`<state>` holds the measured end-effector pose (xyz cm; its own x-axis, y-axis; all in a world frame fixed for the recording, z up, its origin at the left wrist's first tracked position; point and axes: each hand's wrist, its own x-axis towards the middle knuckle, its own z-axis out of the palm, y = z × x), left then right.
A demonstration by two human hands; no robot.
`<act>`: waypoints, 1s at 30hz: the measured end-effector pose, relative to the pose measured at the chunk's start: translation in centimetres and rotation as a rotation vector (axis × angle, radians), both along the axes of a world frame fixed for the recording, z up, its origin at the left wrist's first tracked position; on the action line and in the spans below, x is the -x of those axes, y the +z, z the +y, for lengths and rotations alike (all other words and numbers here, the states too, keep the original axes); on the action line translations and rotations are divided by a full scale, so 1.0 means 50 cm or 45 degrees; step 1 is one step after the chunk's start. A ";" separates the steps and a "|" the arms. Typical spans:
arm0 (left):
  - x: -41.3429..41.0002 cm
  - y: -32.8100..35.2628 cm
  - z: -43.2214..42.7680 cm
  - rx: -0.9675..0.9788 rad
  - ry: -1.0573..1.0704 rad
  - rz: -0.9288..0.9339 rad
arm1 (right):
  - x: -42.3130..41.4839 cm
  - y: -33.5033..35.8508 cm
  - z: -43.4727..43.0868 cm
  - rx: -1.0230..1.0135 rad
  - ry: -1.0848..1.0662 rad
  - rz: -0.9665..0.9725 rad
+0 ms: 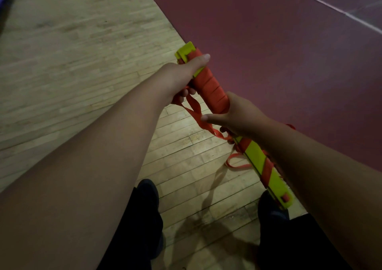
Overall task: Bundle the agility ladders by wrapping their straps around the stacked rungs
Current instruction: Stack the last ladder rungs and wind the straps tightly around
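A stack of yellow-green ladder rungs [257, 156] runs diagonally from upper left to lower right in front of me. An orange strap [210, 85] is wound in tight turns round its upper half, with looser turns lower down. My left hand [182, 77] grips the stack near its far end, thumb lying over the top. My right hand [239, 116] holds the stack at its middle, thumb pointing left against a loose length of strap [196, 112]. Loose orange loops [235, 162] hang below the bundle. The fingers of both hands are mostly hidden behind the rungs.
I stand on a wooden plank floor [82, 52]. A dark red court surface [279, 52] with a white line [334, 7] begins to the right. My dark trousers and shoes [147, 197] show at the bottom.
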<state>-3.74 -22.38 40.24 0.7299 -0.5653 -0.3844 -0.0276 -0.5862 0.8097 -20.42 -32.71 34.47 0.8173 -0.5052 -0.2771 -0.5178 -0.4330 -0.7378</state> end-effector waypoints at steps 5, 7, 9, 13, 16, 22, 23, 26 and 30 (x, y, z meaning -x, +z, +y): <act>-0.004 0.015 0.007 0.096 -0.063 0.098 | 0.013 0.024 -0.011 -0.441 0.023 -0.069; -0.002 0.026 0.007 0.124 -0.092 0.109 | 0.019 0.039 -0.017 -0.585 0.051 -0.088; 0.004 0.037 0.006 0.124 -0.120 0.130 | 0.024 0.049 -0.019 -0.712 0.074 -0.125; 0.004 0.047 0.009 0.162 -0.149 0.171 | 0.026 0.057 -0.008 -0.976 0.031 -0.185; 0.003 0.049 0.012 0.188 -0.259 0.149 | 0.024 0.051 -0.009 -1.302 0.098 -0.171; 0.010 0.046 0.011 -0.006 -0.325 -0.111 | 0.011 0.023 -0.024 -0.809 0.064 -0.031; 0.008 0.045 0.012 -0.031 -0.320 -0.134 | 0.009 0.020 -0.025 -0.679 0.001 -0.007; 0.004 0.038 0.012 -0.077 -0.282 -0.131 | 0.005 0.006 -0.021 -0.410 -0.105 0.035; 0.003 0.021 0.000 -0.096 -0.163 -0.041 | -0.003 -0.009 -0.001 -0.176 -0.152 0.067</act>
<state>-3.89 -22.38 41.29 0.6663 -0.6250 -0.4068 -0.1315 -0.6354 0.7609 -20.29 -32.78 34.03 0.7364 -0.5519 -0.3914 -0.5988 -0.2625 -0.7566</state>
